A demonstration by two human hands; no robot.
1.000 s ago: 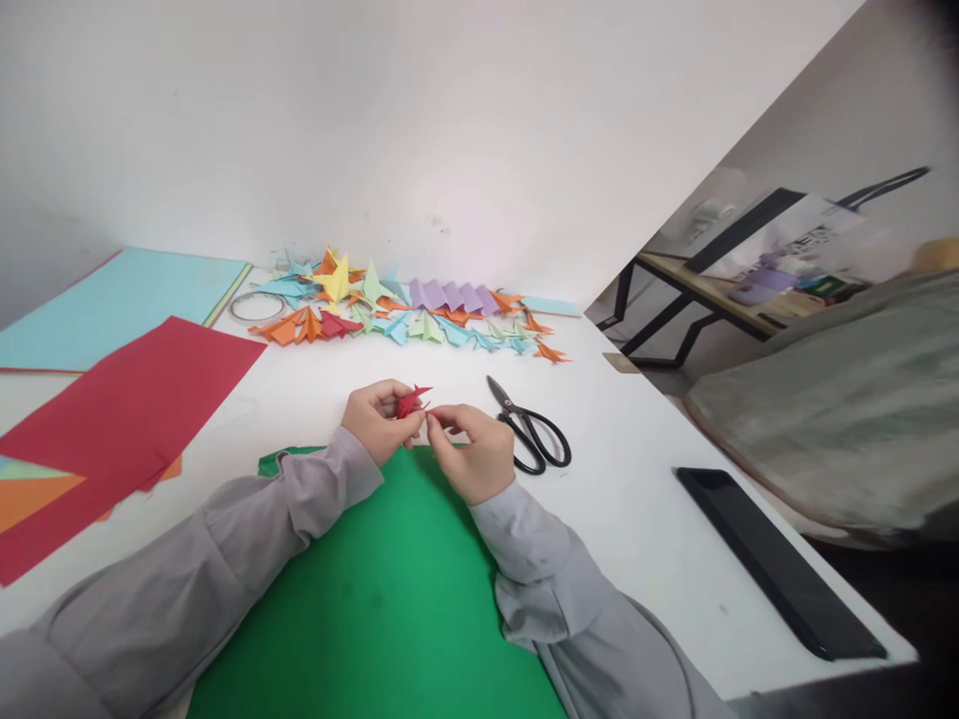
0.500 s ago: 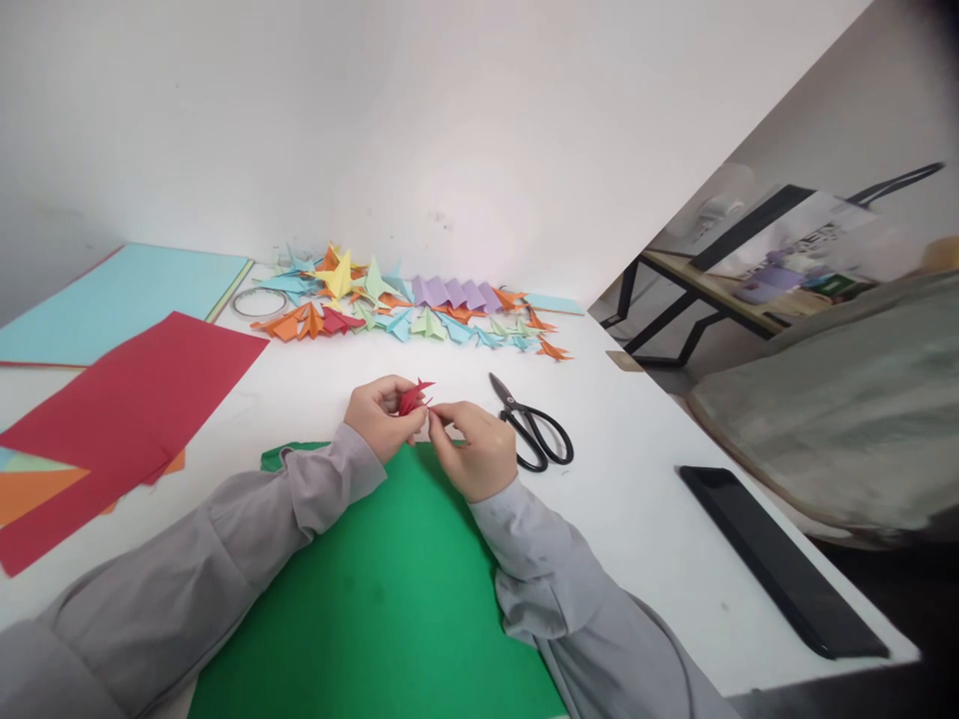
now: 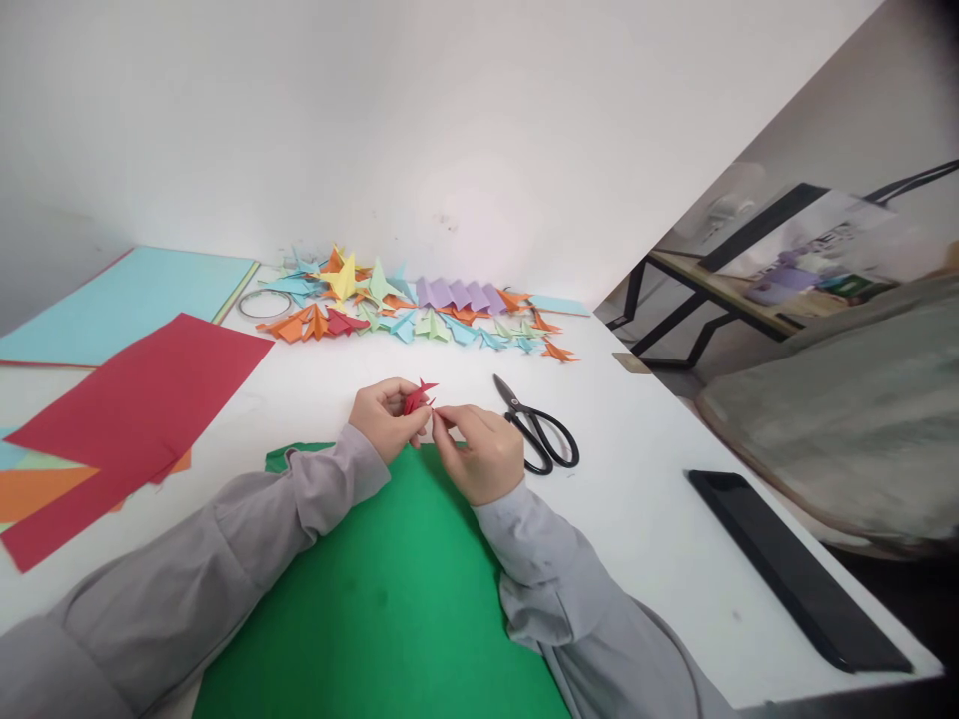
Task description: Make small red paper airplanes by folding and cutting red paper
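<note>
Both hands pinched on one tiny red fold

Going left to right: a blue sheet (image 3: 127, 300), then a red sheet (image 3: 142, 399) lying over an orange sheet (image 3: 45, 489), all flat on the white surface (image 3: 659, 479). There's a tape ring (image 3: 262, 304) and a row of folded paper shapes (image 3: 420, 310) along the back wall. My left hand (image 3: 386, 419) has its grip clamped on the left side of the red fold (image 3: 417, 397), which is held up just over the far edge of the green sheet (image 3: 390, 599) under my forearms. My right hand (image 3: 483, 459) has its grip pinched together on the fold's right tip. The scissors (image 3: 543, 434) lie just beside that hand, and a black phone (image 3: 794, 569) lies flat well off to the right.
</note>
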